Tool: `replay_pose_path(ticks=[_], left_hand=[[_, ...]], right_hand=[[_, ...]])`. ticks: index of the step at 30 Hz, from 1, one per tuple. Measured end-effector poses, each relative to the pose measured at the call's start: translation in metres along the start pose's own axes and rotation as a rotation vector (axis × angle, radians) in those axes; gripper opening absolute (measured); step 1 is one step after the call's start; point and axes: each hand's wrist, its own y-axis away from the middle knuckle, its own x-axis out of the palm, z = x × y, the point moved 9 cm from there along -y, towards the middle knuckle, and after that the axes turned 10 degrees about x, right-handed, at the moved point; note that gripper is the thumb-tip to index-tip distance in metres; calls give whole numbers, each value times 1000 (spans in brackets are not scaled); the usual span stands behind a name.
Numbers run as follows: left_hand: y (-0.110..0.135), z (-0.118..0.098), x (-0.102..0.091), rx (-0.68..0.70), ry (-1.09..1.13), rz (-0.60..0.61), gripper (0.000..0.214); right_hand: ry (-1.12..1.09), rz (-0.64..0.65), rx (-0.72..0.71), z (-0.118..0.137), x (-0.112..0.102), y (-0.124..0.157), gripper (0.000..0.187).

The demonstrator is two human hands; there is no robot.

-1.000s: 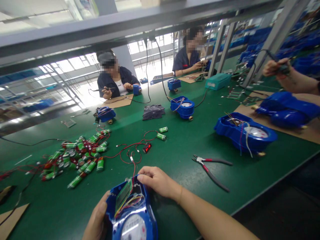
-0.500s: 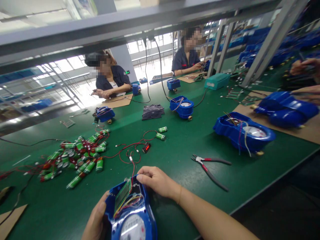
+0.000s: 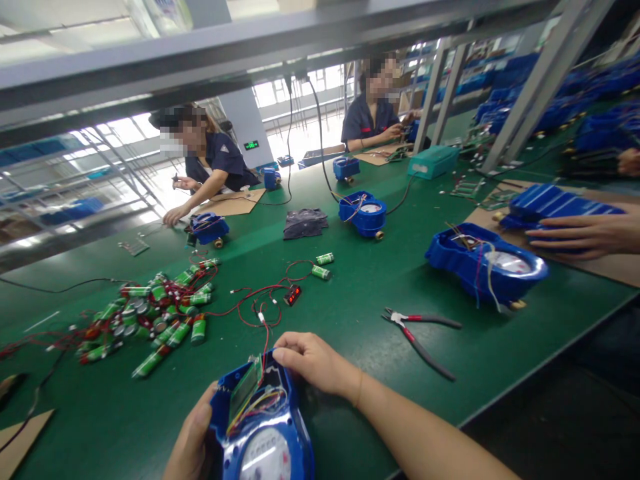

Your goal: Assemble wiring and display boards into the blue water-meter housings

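A blue water meter (image 3: 263, 427) with an open top sits at the near edge of the green table (image 3: 350, 320). It shows a white dial, a small green circuit board and coloured wires. My left hand (image 3: 190, 440) grips its left side. My right hand (image 3: 313, 363) rests on its far right rim, fingertips curled at the housing edge. Red wires run from the meter to a small red display (image 3: 293, 295) on the table.
A pile of green batteries with red leads (image 3: 150, 313) lies to the left. Red-handled pliers (image 3: 420, 333) lie to the right. Other blue meters (image 3: 485, 267) (image 3: 363, 213) stand further off. Two people work across the table; another person's hand (image 3: 585, 233) rests at the right.
My hands and the meter stay put. The person at the right lowered a hand onto the blue piece there. The person across on the left leaned and reached toward a meter.
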Motion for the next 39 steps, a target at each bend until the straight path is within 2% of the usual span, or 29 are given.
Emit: replay_pose_path(ticks=[16,21,27,39], left_hand=[[2,-2,4,6,-29,5,53],[1,-4,5,22,-43,-2,58],[1,-3,0,14,-71,-32,64],[-4,5,-10,-18,-48,-16,66]], right_hand=[[-6,7,2,1,1,1,33],[4,-5,-12,1,0,1,33],[7,-8,-13,-1,0,-1,35],[-26,3,1,-2,0,-1,34]])
